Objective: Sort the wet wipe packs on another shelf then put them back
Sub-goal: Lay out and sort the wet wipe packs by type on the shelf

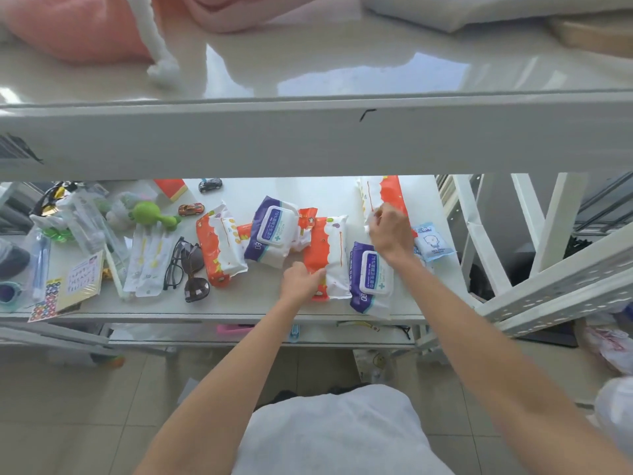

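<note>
Both hands on wipe packs on the shelf [239, 303].
Left hand [299, 281] grips an orange pack [330, 258]; right hand [390, 231] pinches the far orange pack [383, 193].

Three large orange-and-white wipe packs [219, 248], two purple-and-white packs [272, 233], one small blue pack [432, 241], two toy cars [190, 209].

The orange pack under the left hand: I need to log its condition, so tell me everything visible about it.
The orange pack is a soft, glossy plastic pouch, orange along one side and white along the other, with small printed pictures. It looks sealed and full. It lies flat on the shelf, lengthwise front to back. The left hand has a grip on its near left edge. A purple pack lies against its right side.
</note>
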The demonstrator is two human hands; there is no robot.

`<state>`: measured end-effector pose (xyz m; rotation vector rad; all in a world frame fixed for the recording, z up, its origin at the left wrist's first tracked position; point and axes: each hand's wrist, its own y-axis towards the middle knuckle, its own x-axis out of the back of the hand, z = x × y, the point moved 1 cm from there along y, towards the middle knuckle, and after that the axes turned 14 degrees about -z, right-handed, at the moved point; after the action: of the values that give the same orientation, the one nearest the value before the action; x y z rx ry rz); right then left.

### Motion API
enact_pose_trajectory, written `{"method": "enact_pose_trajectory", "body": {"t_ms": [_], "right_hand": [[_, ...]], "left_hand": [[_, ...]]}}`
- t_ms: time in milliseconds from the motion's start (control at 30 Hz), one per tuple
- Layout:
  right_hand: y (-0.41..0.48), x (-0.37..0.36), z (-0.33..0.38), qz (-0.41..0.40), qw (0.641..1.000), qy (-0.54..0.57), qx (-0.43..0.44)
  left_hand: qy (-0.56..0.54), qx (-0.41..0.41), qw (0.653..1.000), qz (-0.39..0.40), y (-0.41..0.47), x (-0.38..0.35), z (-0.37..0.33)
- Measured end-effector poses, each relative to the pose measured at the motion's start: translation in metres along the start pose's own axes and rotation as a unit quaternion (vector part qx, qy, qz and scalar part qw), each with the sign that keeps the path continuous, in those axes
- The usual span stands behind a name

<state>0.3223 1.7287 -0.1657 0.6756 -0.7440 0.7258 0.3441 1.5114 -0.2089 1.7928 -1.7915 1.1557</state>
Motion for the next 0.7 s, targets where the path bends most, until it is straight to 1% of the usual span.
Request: {"method": "enact_pose_trajectory", "body": {"t_ms": [67, 100, 167, 233, 300, 333, 400, 533, 600, 700], "right_hand": [[-0.036, -0.005, 0.013, 0.045, 0.999, 0.003, 0.021], [-0.05, -0.008, 0.018, 0.064, 0.998, 0.003, 0.008], [-0.066, -0.01, 0.022, 0.092, 0.994, 0.033, -0.054], [-0.067, -0.008, 0.025, 0.121, 0.982, 0.076, -0.125], [-0.06, -0.003, 0.029, 0.164, 0.955, 0.157, -0.188], [-0.054, 0.001, 0.031, 0.171, 0.946, 0.189, -0.199], [-0.042, 0.006, 0.036, 0.155, 0.953, 0.189, -0.179], [-0.016, 0.0, 0.031, 0.129, 0.97, 0.145, -0.144], [-0.005, -0.001, 0.024, 0.09, 0.981, 0.115, -0.125], [0.006, -0.001, 0.005, 0.0, 0.994, 0.052, -0.099]], "left_hand": [[-0.102, 0.028, 0.994, 0.017, 0.002, 0.001, -0.003], [-0.139, 0.03, 0.99, 0.018, 0.002, 0.002, -0.006], [-0.211, 0.018, 0.977, 0.017, 0.002, 0.008, -0.018], [-0.273, -0.011, 0.962, 0.023, 0.004, 0.014, -0.03], [-0.316, -0.027, 0.948, 0.033, 0.005, 0.016, -0.039], [-0.328, -0.027, 0.944, 0.032, 0.007, 0.015, -0.041], [-0.335, -0.027, 0.941, 0.033, 0.01, 0.014, -0.047], [-0.285, -0.033, 0.957, 0.031, 0.038, 0.003, -0.073], [-0.257, -0.022, 0.966, 0.033, 0.054, -0.005, -0.087], [-0.186, -0.005, 0.982, 0.013, 0.069, -0.017, -0.095]]}}
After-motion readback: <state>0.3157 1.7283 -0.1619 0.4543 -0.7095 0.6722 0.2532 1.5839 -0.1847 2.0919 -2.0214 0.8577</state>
